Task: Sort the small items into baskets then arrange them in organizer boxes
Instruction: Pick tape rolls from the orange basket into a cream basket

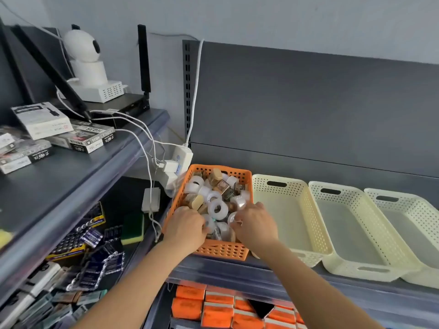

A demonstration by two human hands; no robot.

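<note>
Both our hands reach down into the orange basket (221,251), which sits on the shelf (225,271) directly under them. Our left hand (187,225) is in the basket's near left part and our right hand (255,224) in its near right part. The two are a little apart, with clear tape rolls (217,208) between and just beyond them. The fingers of both hands curl down into the pile. Their tips are hidden among the rolls, so we cannot tell whether either hand grips anything. Farther beyond the hands, in the same basket, small brown and gold items (222,185) lie mixed with more rolls. To the right of our right hand, three cream baskets (344,195) stand side by side on the same shelf, the nearest just beside the orange one. Beyond our left hand and slightly to its left, a white power strip (183,157) hangs with plugs and cables. Below our forearms lie orange packs (190,293).
</note>
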